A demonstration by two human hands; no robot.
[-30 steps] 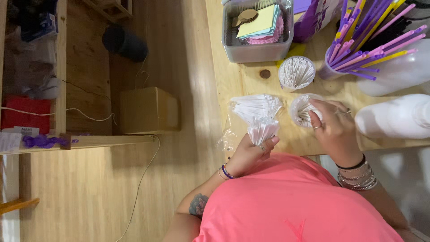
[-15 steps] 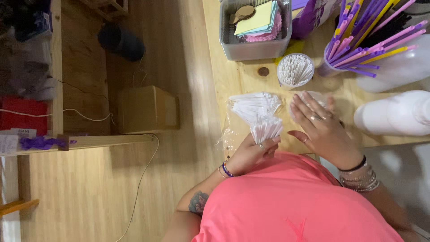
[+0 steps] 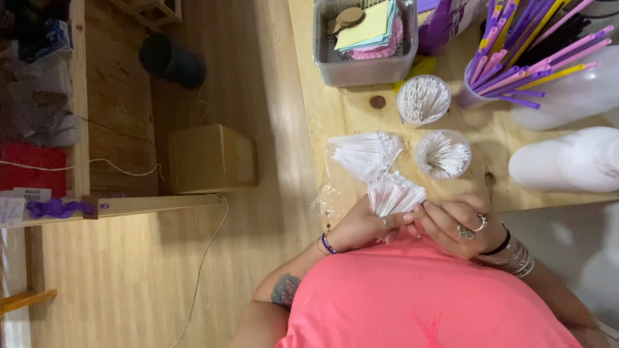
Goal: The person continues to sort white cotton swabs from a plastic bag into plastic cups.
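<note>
A fanned bundle of white sticks (image 3: 394, 193) is gripped in the closed left hand (image 3: 364, 225) at the near edge of the wooden table (image 3: 342, 116), just above the pink shirt (image 3: 425, 296). The right hand (image 3: 458, 222) is held against the bundle's right side, its fingers (image 3: 431, 216) curled and touching the lower ends of the sticks. A second spread of white sticks (image 3: 364, 153) in a clear plastic bag (image 3: 329, 200) is seen just beyond, lying on the table. Two clear cups of white sticks (image 3: 442, 153) (image 3: 423, 100) are placed further out, then a grey bin of coloured paper (image 3: 364, 42), a cup of coloured straws (image 3: 516, 64) and white bottles (image 3: 567, 161).
</note>
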